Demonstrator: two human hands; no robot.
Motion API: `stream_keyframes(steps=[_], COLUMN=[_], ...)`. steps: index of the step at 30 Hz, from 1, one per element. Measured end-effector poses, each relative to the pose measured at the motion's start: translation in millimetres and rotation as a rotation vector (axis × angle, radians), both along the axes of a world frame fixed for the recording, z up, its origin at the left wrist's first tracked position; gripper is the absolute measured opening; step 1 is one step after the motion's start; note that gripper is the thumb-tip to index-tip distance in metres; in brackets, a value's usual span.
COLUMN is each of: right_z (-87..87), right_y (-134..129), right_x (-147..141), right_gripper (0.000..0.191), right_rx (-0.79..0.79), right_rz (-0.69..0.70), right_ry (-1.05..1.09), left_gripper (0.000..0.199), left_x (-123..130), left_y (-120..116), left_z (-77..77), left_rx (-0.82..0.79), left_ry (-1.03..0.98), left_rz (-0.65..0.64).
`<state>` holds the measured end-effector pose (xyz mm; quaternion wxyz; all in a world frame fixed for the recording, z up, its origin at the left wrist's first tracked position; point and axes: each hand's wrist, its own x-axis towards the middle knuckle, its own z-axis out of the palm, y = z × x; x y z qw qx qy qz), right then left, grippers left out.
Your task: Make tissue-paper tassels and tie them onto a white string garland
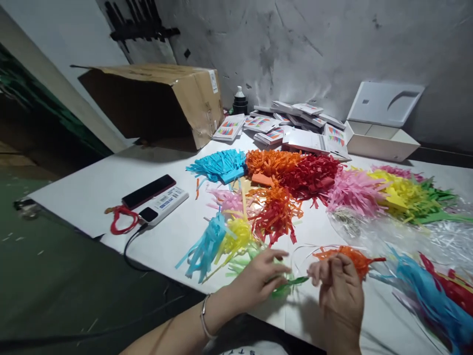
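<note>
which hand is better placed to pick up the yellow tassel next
Left, probably. The left hand lies just below the yellow tassel, only pinching a green tassel. The right hand sits farther away, at the orange tassel.

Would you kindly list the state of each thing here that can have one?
cardboard box: on its side, open toward the left
white box: lid up, leaning on the wall
phone: flat, screen dark
power bank: cable plugged in
bottle: upright, capped
green tassel: pinched between both hands
orange tassel: lying behind the right hand
left hand: grip on green tassel
right hand: fingers curled at the tassel's tip
</note>
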<state>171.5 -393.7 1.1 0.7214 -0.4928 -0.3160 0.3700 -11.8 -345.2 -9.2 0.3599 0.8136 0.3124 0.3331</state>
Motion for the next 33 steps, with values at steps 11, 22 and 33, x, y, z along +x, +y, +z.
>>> stream_keyframes(steps=[11,22,33], right_z=[-15.8,11.2,12.2], right_y=[-2,3,-4], right_x=[-15,-19,-13], right_gripper=[0.03,0.014,0.014], right_rx=[-0.22,0.133,0.162], right_rz=[0.16,0.373,0.25], right_ry=[-0.1,-0.477,-0.538], left_gripper=[0.026,0.028,0.029], left_x=[-60,-21,-23], left_y=[52,4,-1], left_z=[1.4,18.0,38.0], left_rx=[0.14,0.576,0.213], left_ry=[0.211,-0.163,-0.054], left_rz=[0.457,-0.049,0.296])
